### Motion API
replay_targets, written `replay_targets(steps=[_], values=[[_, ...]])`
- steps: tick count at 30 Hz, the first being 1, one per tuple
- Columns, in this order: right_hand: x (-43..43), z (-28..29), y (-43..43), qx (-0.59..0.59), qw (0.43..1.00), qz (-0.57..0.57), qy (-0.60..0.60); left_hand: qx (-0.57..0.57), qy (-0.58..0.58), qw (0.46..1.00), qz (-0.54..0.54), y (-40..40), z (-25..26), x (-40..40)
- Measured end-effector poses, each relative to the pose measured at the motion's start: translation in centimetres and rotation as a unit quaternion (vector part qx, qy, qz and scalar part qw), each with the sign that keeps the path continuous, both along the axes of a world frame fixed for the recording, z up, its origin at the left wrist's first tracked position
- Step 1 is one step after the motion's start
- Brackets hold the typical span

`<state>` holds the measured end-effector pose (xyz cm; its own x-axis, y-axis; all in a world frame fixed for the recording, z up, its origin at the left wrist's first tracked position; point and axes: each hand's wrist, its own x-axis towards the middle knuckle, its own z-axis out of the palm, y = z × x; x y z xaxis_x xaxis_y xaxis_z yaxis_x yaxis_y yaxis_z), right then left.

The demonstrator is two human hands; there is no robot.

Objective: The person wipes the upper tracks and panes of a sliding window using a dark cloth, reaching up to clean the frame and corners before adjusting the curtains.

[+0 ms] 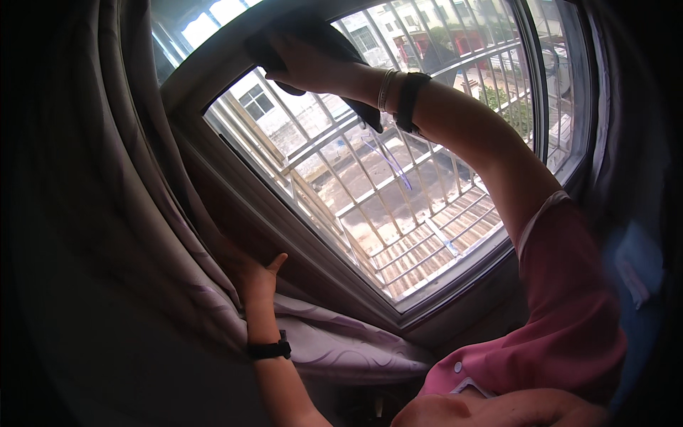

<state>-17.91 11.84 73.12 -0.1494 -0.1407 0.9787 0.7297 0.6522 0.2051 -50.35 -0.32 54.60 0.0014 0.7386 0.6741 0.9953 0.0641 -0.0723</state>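
My right hand (304, 61) is raised to the upper part of the window frame and presses a dark cloth (341, 45) against it. One corner of the cloth hangs down over the glass below my wrist. Lower left, my left hand (256, 275) rests by the brown side panel (299, 267) of the window, thumb apart, at the edge of a patterned curtain (176, 256); its fingers are in shadow, partly hidden at the curtain. The window frame (213, 115) looks tilted in this view, with a glass pane between its rails.
Metal security bars (373, 187) stand outside the glass, above a corrugated ledge (443, 235). The curtain's lower part (341, 341) bunches under the window corner. Another dark curtain hangs at the right. Something blue (640, 267) lies at the right rim, blurred.
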Motion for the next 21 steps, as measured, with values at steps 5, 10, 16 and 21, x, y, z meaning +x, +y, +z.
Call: replay_targets(steps=[5,10,16,21], values=[[7.6,0.7,-1.5,-0.042,0.989,-0.104,-0.101,-0.042,-0.052,0.998,-0.003,0.1,0.2,0.9],[15.3,0.8,-4.7,0.027,0.979,-0.187,-0.072,-0.006,-0.018,1.0,-0.015,0.4,-0.2,0.4],[16.9,-0.3,-16.4,-0.276,0.946,-0.064,0.156,0.01,-0.003,1.0,0.003,0.0,-0.2,0.9],[26.3,-1.0,-5.5,-0.153,0.967,-0.129,0.159,-0.037,0.006,0.997,0.071,0.4,-0.6,-0.3]])
